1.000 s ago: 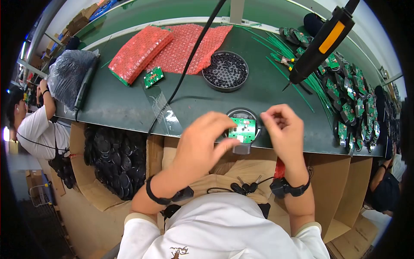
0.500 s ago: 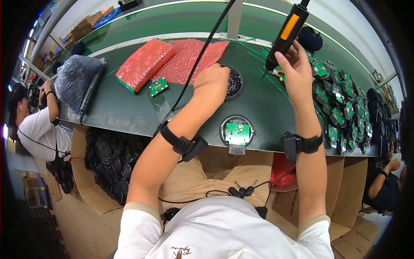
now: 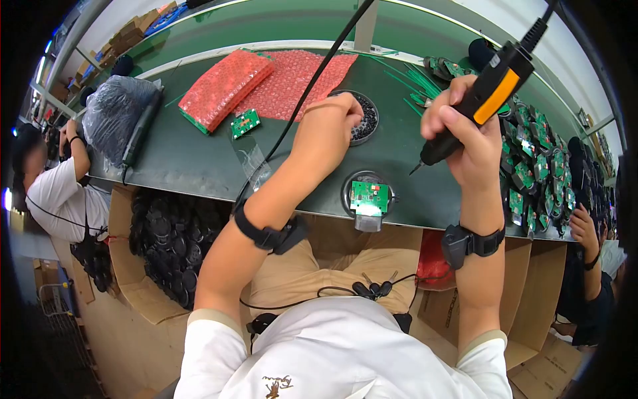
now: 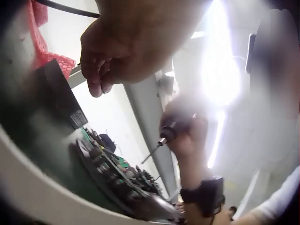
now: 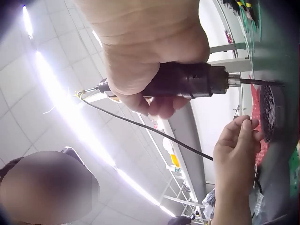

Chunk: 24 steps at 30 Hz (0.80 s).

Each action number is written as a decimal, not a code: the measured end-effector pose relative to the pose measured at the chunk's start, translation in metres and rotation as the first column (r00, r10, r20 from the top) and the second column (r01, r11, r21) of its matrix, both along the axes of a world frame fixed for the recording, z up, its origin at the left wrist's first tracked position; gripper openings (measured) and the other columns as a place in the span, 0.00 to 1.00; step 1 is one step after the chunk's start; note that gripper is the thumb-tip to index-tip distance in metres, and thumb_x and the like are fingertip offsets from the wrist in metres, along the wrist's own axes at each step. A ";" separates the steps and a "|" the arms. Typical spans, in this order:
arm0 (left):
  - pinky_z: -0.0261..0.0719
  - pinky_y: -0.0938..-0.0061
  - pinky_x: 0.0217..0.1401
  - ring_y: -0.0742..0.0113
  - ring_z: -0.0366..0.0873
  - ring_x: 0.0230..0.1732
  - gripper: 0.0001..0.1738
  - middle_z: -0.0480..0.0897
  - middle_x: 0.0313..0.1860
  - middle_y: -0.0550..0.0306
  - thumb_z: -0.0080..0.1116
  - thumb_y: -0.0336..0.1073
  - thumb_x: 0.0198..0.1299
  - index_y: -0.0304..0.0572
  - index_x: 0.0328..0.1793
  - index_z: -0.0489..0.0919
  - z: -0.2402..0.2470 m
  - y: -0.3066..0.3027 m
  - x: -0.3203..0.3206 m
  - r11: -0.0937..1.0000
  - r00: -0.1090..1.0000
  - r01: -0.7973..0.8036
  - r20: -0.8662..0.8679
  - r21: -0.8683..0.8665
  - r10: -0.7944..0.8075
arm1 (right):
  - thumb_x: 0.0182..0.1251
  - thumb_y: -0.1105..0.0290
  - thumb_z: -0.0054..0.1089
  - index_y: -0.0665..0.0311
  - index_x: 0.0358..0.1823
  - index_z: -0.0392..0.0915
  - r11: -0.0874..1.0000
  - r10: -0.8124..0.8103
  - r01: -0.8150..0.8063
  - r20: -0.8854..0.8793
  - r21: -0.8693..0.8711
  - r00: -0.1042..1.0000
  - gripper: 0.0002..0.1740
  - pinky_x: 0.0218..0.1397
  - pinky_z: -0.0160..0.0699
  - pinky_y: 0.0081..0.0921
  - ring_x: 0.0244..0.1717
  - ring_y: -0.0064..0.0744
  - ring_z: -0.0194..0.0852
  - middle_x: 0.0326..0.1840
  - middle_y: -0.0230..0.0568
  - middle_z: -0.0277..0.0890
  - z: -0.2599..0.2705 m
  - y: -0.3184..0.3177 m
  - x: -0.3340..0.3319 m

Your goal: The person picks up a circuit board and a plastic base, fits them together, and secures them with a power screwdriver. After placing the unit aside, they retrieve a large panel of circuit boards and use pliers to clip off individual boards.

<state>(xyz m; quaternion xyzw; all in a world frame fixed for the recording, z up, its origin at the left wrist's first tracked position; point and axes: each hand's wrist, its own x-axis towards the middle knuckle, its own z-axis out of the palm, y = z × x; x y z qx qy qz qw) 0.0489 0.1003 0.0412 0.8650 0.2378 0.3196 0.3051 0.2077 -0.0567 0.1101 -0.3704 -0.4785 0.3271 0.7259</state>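
Observation:
My right hand (image 3: 477, 149) grips a black electric screwdriver (image 3: 475, 112) with an orange stripe, its bit pointing down and left above the bench. Below and left of that bit lies a round black housing (image 3: 367, 224) with a green circuit board (image 3: 369, 198) on it. Over the round dish (image 3: 377, 123) of small black screws is my left hand (image 3: 325, 130), fingers curled. In the right wrist view that left hand (image 5: 238, 147) has thumb and forefinger pressed together beside the dish; I cannot tell whether a screw sits between them.
Red bubble wrap (image 3: 296, 73) and a loose circuit board (image 3: 245, 124) lie at the back left. Many board assemblies (image 3: 531, 149) are heaped at the right, by green wires (image 3: 392, 78). A black cable (image 3: 302, 96) hangs across the bench. A box of black housings (image 3: 169, 249) stands below left.
My left hand left the housing for the screw dish and stays there. The right hand reached up, took hold of the hanging screwdriver and brought it down towards the circuit board.

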 end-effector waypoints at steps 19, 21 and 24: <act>0.83 0.79 0.43 0.74 0.86 0.39 0.09 0.88 0.40 0.57 0.66 0.20 0.63 0.33 0.48 0.88 -0.015 -0.064 -0.070 0.835 0.986 0.163 0.125 -0.526 -0.114 | 0.78 0.61 0.53 0.65 0.57 0.67 0.951 0.308 -0.308 0.119 -0.022 0.944 0.17 0.63 0.88 0.44 0.28 0.23 0.74 0.23 0.24 0.65 0.017 0.004 -0.021; 0.83 0.79 0.43 0.74 0.86 0.39 0.09 0.89 0.41 0.57 0.67 0.20 0.62 0.33 0.48 0.89 -0.016 -0.067 -0.072 0.859 0.988 0.154 0.103 -0.489 -0.118 | 0.79 0.61 0.54 0.65 0.60 0.68 0.980 0.190 -0.192 -0.035 -0.047 0.981 0.18 0.65 0.88 0.45 0.28 0.20 0.72 0.23 0.24 0.63 0.015 0.005 -0.036; 0.84 0.78 0.44 0.72 0.86 0.39 0.10 0.89 0.42 0.55 0.68 0.19 0.60 0.33 0.48 0.88 -0.019 -0.072 -0.072 0.907 0.979 0.193 0.129 -0.374 -0.155 | 0.79 0.64 0.55 0.64 0.58 0.69 0.995 0.085 -0.086 -0.011 -0.058 0.996 0.15 0.42 0.85 0.31 0.22 0.17 0.65 0.23 0.25 0.63 0.022 0.005 -0.053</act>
